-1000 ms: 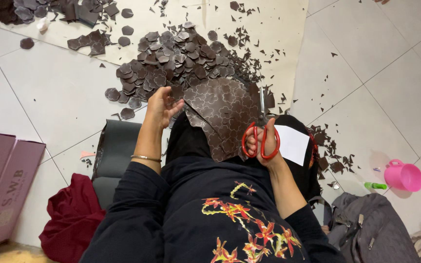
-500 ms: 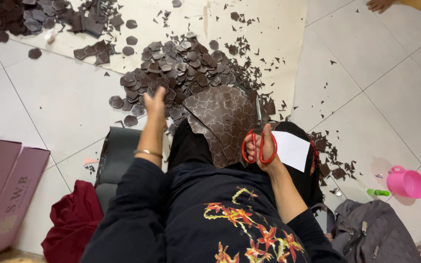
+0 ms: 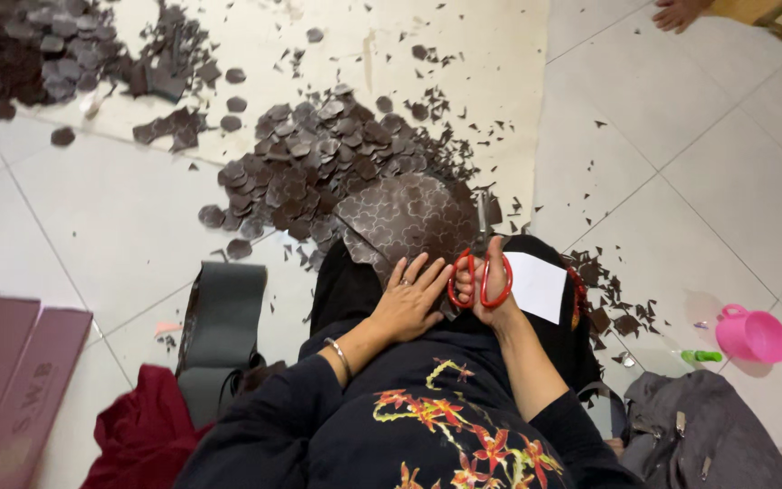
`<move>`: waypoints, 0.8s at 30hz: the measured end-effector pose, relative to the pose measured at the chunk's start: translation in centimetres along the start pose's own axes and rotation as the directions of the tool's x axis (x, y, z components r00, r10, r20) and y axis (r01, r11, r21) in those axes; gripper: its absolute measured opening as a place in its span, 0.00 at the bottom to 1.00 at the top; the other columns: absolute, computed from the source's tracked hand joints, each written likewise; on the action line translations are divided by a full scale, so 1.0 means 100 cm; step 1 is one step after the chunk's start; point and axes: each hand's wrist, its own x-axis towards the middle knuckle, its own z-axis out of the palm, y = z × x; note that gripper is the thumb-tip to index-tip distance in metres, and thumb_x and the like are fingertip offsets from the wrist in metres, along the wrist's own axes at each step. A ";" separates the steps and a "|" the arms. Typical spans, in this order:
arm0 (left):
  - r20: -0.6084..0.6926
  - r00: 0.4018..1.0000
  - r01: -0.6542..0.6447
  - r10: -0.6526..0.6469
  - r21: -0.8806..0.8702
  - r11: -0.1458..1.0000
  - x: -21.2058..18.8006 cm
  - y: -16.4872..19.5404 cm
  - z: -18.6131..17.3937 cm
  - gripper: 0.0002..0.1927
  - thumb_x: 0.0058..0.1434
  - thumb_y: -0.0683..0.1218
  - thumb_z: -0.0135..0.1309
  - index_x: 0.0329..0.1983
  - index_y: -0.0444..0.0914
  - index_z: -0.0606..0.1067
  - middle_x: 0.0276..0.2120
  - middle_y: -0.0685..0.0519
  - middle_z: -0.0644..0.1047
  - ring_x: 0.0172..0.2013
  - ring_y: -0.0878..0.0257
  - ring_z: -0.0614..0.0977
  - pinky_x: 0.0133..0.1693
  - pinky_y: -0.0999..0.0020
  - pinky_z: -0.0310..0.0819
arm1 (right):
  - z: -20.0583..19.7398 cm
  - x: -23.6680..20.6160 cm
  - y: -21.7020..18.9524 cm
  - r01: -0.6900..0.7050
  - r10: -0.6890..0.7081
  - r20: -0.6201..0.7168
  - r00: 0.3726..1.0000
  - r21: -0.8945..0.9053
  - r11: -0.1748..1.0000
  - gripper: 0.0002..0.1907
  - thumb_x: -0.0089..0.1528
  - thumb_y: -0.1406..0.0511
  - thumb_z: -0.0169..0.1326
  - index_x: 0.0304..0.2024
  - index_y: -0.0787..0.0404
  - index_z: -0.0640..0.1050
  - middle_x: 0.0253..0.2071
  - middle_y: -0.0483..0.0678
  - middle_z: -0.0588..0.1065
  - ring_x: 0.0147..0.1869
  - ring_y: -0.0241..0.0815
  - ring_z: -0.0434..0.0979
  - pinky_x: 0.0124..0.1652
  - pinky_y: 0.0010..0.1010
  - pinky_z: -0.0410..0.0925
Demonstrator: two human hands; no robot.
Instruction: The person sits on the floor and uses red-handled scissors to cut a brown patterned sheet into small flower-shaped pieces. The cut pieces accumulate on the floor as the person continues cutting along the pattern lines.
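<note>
Brown cut-outs [image 3: 319, 163] and pink cup [image 3: 753, 333] surround the hands [image 3: 409, 303].

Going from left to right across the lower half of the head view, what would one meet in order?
Pink boxes → dark red cloth → left hand → red-handled scissors in the right hand → white paper → pink cup.

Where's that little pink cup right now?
In the head view, the pink cup stands on the white floor tiles at the far right, beside a small green object and just above a grey bag.
</note>
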 end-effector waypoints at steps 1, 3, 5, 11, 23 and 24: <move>0.010 1.000 -0.008 0.008 0.042 0.999 0.000 -0.003 0.003 0.50 0.56 0.58 0.61 0.77 0.41 0.52 0.74 0.47 0.56 0.74 0.45 0.49 0.70 0.43 0.34 | 0.001 0.000 -0.001 -0.004 0.004 0.001 1.000 0.017 1.000 0.43 0.59 0.26 0.33 0.30 0.56 0.71 0.19 0.38 0.61 0.20 0.32 0.58 0.22 0.25 0.56; -0.032 0.999 -0.031 0.032 0.026 0.999 0.000 -0.006 0.004 0.49 0.55 0.57 0.61 0.76 0.40 0.54 0.74 0.47 0.58 0.74 0.46 0.50 0.70 0.44 0.35 | 0.005 -0.001 -0.003 -0.020 0.020 0.000 1.000 0.004 1.000 0.43 0.58 0.26 0.33 0.31 0.56 0.72 0.19 0.38 0.60 0.19 0.32 0.57 0.22 0.25 0.55; -0.062 0.997 -0.054 0.056 0.031 0.998 0.001 -0.006 0.002 0.48 0.55 0.56 0.61 0.76 0.39 0.56 0.73 0.47 0.59 0.74 0.47 0.52 0.70 0.44 0.37 | 0.009 -0.002 -0.004 -0.032 0.032 -0.011 0.999 -0.005 0.999 0.43 0.57 0.26 0.34 0.31 0.56 0.73 0.18 0.38 0.60 0.19 0.32 0.57 0.22 0.26 0.56; -0.163 0.981 -0.096 0.105 0.060 0.994 0.007 0.000 -0.013 0.42 0.54 0.54 0.60 0.70 0.36 0.64 0.69 0.47 0.65 0.72 0.46 0.58 0.70 0.43 0.44 | 0.021 -0.009 -0.013 -0.045 0.045 -0.027 0.999 -0.026 0.999 0.44 0.56 0.26 0.36 0.31 0.57 0.73 0.19 0.39 0.61 0.20 0.33 0.57 0.22 0.26 0.56; -0.217 0.969 -0.122 0.117 -0.007 0.993 0.008 0.008 -0.023 0.30 0.52 0.51 0.62 0.58 0.37 0.74 0.65 0.48 0.70 0.68 0.46 0.64 0.68 0.42 0.48 | 0.024 -0.016 -0.015 -0.041 0.041 0.014 0.999 -0.036 0.999 0.27 0.66 0.45 0.50 0.36 0.63 0.74 0.23 0.44 0.71 0.23 0.38 0.71 0.27 0.30 0.68; -0.234 0.965 -0.129 0.121 -0.020 0.991 0.007 0.009 -0.023 0.29 0.52 0.51 0.62 0.57 0.37 0.75 0.65 0.48 0.71 0.68 0.46 0.64 0.68 0.42 0.48 | 0.022 -0.019 -0.014 0.003 0.007 0.081 0.997 -0.127 0.992 0.28 0.66 0.45 0.50 0.32 0.64 0.73 0.20 0.45 0.70 0.20 0.38 0.70 0.24 0.28 0.66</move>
